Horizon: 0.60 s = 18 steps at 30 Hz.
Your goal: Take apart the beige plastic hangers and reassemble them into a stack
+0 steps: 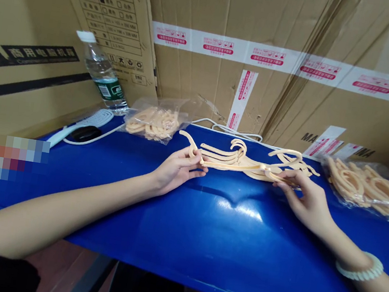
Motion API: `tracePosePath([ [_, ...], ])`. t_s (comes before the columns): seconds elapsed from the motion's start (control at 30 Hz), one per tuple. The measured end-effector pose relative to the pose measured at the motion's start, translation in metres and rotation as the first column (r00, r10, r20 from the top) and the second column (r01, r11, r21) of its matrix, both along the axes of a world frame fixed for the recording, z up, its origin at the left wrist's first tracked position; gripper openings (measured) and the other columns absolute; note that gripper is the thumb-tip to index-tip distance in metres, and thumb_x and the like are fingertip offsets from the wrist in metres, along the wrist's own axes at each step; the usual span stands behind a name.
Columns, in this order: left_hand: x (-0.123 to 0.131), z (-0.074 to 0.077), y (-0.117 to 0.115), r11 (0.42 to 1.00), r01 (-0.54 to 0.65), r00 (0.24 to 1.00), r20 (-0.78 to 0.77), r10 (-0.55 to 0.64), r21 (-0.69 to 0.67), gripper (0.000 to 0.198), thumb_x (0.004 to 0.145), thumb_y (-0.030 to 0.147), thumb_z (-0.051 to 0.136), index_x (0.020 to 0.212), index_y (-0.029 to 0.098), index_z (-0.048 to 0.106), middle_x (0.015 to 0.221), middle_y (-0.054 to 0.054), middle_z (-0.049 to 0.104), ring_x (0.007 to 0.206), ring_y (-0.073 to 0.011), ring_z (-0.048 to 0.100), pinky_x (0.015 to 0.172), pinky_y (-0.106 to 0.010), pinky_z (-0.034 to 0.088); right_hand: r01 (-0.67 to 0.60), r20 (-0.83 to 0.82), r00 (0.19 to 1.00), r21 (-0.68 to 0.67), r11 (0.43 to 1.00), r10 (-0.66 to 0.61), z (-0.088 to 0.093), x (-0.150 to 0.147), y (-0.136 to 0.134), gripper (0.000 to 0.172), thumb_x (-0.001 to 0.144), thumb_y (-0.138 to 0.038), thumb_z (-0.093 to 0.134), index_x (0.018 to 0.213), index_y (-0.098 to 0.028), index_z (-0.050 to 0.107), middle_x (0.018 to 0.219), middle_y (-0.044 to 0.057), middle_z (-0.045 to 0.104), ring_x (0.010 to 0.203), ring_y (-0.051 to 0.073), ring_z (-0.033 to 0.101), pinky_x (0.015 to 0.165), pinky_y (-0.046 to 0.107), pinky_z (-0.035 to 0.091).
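Observation:
Between my hands, just above the blue table [180, 241], is a cream plastic folding hanger [230, 167] with a joint near its middle. My left hand [176, 170] pinches its left end, where a curved piece sticks up by the thumb. The fingers of my right hand [305, 199] are closed on the hanger's other arm, partly hiding it. Close behind lies a group of similar cream hangers [220, 155], their hooks bunched together. More loose cream pieces [304, 166] lie behind my right hand, partly overlapped by the held hanger.
Clear bags of cream hanger parts lie at the back left [156, 122] and at the right [365, 188]. A water bottle [104, 76], a white handheld fan-like item [91, 118] and a white cable [226, 129] sit towards the back. Cardboard boxes [216, 3] wall off the rear.

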<state>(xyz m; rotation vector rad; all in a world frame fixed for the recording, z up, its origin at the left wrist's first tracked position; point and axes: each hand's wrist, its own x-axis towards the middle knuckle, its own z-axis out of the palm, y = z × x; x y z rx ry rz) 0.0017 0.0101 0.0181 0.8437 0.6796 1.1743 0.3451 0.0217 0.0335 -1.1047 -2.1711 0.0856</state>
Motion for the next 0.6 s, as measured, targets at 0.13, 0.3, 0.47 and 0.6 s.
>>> tracePosePath([
  [0.13,0.0005,0.0011,-0.0007,1.000,0.005,1.000,0.001,-0.005,-0.015,0.024,0.080,0.020,0.079,0.080,0.015,0.055,0.096,-0.004,0.066,0.079,-0.0161,0.066,0.078,-0.031,0.053,-0.017,-0.005,1.000,-0.043,0.999,0.017,0.0019,-0.0021,-0.0021,0.020,0.100,-0.043,0.054,0.101,-0.024,0.060,0.092,0.008,0.073,0.083,0.029,0.072,0.075,0.044,0.057],
  [0.3,0.0007,0.0010,-0.0007,1.000,0.003,1.000,0.002,-0.003,-0.012,0.021,0.079,0.019,0.078,0.080,0.015,0.057,0.093,-0.004,0.066,0.078,-0.0158,0.065,0.077,-0.031,0.053,-0.013,-0.011,1.000,-0.057,0.998,0.013,0.0041,-0.0044,-0.0057,0.023,0.101,-0.047,0.053,0.100,-0.025,0.059,0.090,0.008,0.073,0.082,0.029,0.072,0.074,0.044,0.057],
  [0.47,0.0010,-0.0020,-0.0003,0.999,-0.034,0.999,-0.029,0.034,-0.006,0.019,0.078,0.014,0.078,0.077,0.014,0.059,0.086,-0.004,0.065,0.073,-0.0145,0.064,0.076,-0.031,0.053,-0.006,0.015,1.000,0.028,1.000,0.006,0.0048,-0.0043,-0.0073,0.020,0.101,-0.044,0.053,0.100,-0.025,0.060,0.093,0.009,0.072,0.085,0.030,0.070,0.076,0.045,0.055],
  [0.6,0.0025,-0.0022,-0.0010,0.995,-0.095,0.994,-0.054,0.094,-0.015,0.019,0.078,0.009,0.074,0.073,0.014,0.056,0.081,-0.003,0.066,0.067,-0.0139,0.063,0.072,-0.030,0.052,-0.076,0.053,0.996,0.050,0.996,0.074,0.0035,-0.0045,-0.0056,0.011,0.100,-0.034,0.055,0.101,-0.025,0.061,0.094,0.008,0.072,0.086,0.029,0.070,0.076,0.043,0.054],
])
